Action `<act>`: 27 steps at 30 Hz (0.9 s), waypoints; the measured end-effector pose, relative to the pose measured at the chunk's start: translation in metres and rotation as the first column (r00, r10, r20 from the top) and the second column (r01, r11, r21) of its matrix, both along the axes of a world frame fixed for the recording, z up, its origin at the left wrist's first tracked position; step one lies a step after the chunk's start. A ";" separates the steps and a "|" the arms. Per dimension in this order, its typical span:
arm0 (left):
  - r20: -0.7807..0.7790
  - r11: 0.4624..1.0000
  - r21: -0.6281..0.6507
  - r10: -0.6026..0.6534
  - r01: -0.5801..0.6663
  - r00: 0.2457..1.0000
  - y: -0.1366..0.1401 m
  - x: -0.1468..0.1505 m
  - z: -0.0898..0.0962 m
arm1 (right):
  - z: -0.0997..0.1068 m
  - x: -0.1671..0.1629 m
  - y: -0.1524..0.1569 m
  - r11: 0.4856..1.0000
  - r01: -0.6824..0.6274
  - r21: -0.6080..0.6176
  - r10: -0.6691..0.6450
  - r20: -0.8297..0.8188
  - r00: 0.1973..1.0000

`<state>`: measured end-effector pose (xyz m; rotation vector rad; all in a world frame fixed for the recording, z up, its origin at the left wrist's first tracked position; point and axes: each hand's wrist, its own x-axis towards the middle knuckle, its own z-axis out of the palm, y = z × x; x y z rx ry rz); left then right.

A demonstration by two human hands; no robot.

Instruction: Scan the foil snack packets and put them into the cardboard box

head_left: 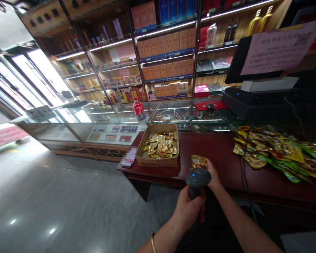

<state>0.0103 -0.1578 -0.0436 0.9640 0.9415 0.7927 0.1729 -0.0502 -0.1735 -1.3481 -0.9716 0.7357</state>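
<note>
My left hand (187, 209) is wrapped round the handle of a dark barcode scanner (198, 177), which shows a small blue light on top. Just beyond the scanner's head, my right hand (212, 174) grips a small gold snack packet (197, 161) by its right side. The scanner hides the packet's lower part. Left of the packet, an open cardboard box (158, 162) holds several gold packets (162, 146). On the right side of the dark red table (213, 142) lies a heap of gold and green snack packets (276, 149).
A glass display counter (107, 117) runs behind the table, with a red-labelled bottle (139, 109) on it. A monitor (239, 59) bearing a pink paper sign stands at right. The black cable (244, 168) crosses the table. Blurred papers (130, 157) lie by the box.
</note>
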 end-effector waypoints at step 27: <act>-0.205 0.995 0.088 0.073 -0.056 0.976 0.033 -0.040 -0.013 | 0.088 0.022 0.032 0.969 0.167 0.183 -0.223 0.348 0.911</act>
